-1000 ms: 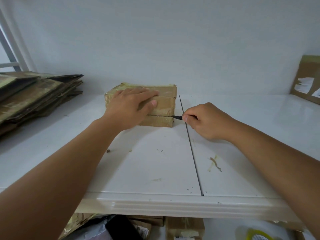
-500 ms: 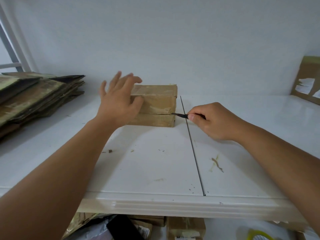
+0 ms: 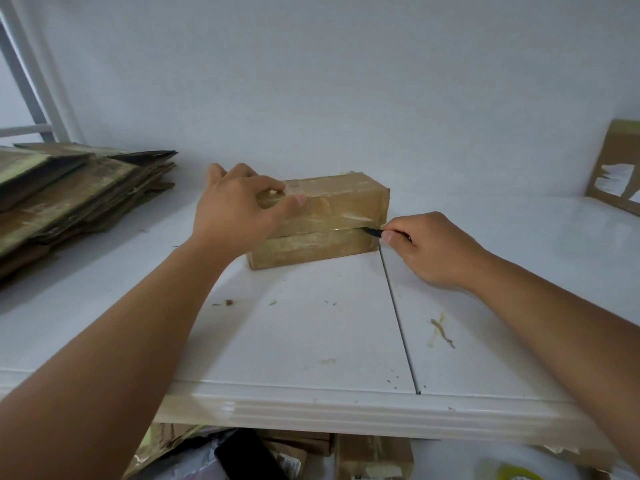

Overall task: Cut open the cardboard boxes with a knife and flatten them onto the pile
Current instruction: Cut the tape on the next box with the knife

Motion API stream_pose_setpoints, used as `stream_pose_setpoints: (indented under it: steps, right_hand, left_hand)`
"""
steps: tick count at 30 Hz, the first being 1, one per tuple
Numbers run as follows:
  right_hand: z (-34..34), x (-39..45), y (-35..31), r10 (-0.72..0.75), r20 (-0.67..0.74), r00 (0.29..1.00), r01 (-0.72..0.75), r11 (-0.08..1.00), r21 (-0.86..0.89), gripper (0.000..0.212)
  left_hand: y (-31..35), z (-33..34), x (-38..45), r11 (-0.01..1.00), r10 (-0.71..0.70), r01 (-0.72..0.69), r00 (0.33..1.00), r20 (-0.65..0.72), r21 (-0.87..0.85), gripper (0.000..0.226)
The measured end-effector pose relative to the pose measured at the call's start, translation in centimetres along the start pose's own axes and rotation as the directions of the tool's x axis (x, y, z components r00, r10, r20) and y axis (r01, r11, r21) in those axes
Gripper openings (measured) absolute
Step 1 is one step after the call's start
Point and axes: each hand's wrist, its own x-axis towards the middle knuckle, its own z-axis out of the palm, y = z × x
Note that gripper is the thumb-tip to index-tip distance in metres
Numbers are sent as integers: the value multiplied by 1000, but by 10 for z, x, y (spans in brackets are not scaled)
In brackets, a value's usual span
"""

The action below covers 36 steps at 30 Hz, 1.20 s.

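1. Brown taped rectangular cardboard box [image 3: 322, 220] sits on white table [image 3: 311, 341], near the back wall.
2. Left hand [image 3: 239, 206] grips box's top left end, fingers curled over the top, thumb on the front face.
3. Right hand [image 3: 429, 247] pinches small black knife [image 3: 372, 231]; blade tip at the front seam's right end.
4. Stack of flattened brown cardboard [image 3: 69, 195] lies far left, apart from the box.

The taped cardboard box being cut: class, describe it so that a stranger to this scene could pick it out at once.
On the white table, near the back wall, stands one closed brown box between the two hands: the left hand grips its top, the right hand holds a knife at its side seam. Unlike the flattened pile at the left, it is whole and glossy with tape.
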Motion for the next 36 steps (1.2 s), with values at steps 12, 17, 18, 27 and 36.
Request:
stream_pose_setpoints:
  steps: [12, 17, 18, 27, 36]
  right_hand:
    - [-3, 4, 6, 130, -95, 987, -137, 987, -78, 41]
    - [0, 2, -10, 33, -61, 998, -34, 999, -9, 33]
    - [0, 2, -12, 22, -61, 998, -21, 1000, 3, 32]
    - [-2, 2, -4, 13, -53, 998, -12, 1000, 20, 32]
    - [-5, 2, -7, 36, -38, 999, -35, 998, 51, 36]
  left_hand:
    - [13, -6, -12, 892, 257, -127, 932, 256, -433, 35]
    - [7, -1, -6, 913, 351, -268, 900, 257, -307, 39]
    - [9, 2, -7, 920, 340, -269, 910, 238, -286, 39]
    - [19, 17, -8, 927, 375, -374, 924, 80, -28, 46]
    - [13, 13, -3, 920, 386, -361, 901, 199, -149, 41]
